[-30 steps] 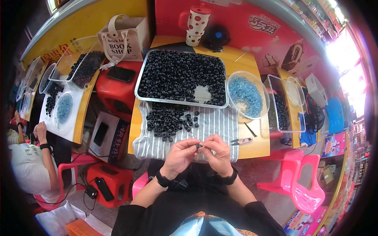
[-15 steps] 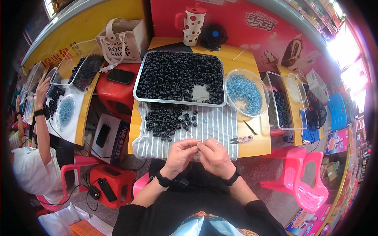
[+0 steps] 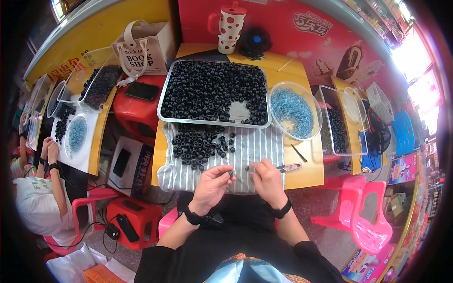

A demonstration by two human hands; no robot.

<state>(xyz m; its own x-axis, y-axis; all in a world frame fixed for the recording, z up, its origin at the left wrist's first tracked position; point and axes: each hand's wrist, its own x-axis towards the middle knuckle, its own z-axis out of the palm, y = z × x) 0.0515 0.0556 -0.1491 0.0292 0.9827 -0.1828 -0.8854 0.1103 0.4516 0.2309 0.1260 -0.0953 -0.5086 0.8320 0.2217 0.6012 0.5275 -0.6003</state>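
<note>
Just over the near edge of the striped cloth [image 3: 257, 141], my left hand [image 3: 212, 187] pinches a black bead [image 3: 230, 173] between thumb and fingertips. My right hand [image 3: 267, 181], a little apart from it, is closed in a pinch. A small dark thing [image 3: 247, 168], too small to name, shows at its fingertips. Beyond the left hand, loose black beads [image 3: 196, 146] lie heaped on the cloth. Behind them a clear tray [image 3: 214, 123] is filled with black beads. Thread snips [image 3: 290, 167] lie beside my right hand.
Right of the tray stands a round tub [image 3: 317, 128] of tiny blue beads [image 3: 293, 113]. A thin dark tool [image 3: 298, 153] lies nearby. At the back are a dotted tumbler [image 3: 231, 30] and a small black fan [image 3: 255, 42]. Another person [image 3: 40, 188] works at the left table.
My hands, earlier fingertips together, have moved apart. A black bead now shows in the left one. The other person's raised arm has come down, hands together.
</note>
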